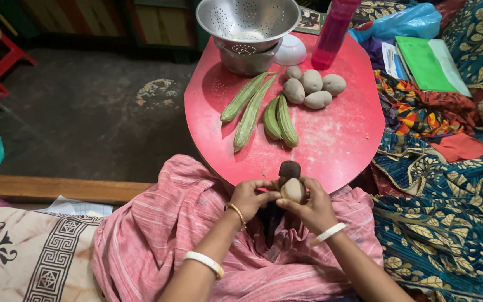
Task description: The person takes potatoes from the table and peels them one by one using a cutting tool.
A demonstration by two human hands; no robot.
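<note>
A dark floor [85, 106] lies behind a round red worktop [336, 140], with patterned cloth [454, 223] to the right. At the worktop's near edge, both hands meet over a pink lap [157, 235]. The right hand [308, 207] is clamped on a pale potato [293, 190], fingers wrapped around its right side and underside. The left hand [248, 197] pinches the potato's left side, thumb and fingertips closed against it. A dark round object [289, 168] sits just above the potato, touching it; what it is cannot be told. Mid-worktop lie four green ridged gourds [264, 112], two long, two short. Beyond them, near the far edge, five more potatoes [313, 88] cluster together. At the far edge stand a steel colander [248, 22] on a pot, a white bowl [290, 51] and a pink bottle [334, 31].
</note>
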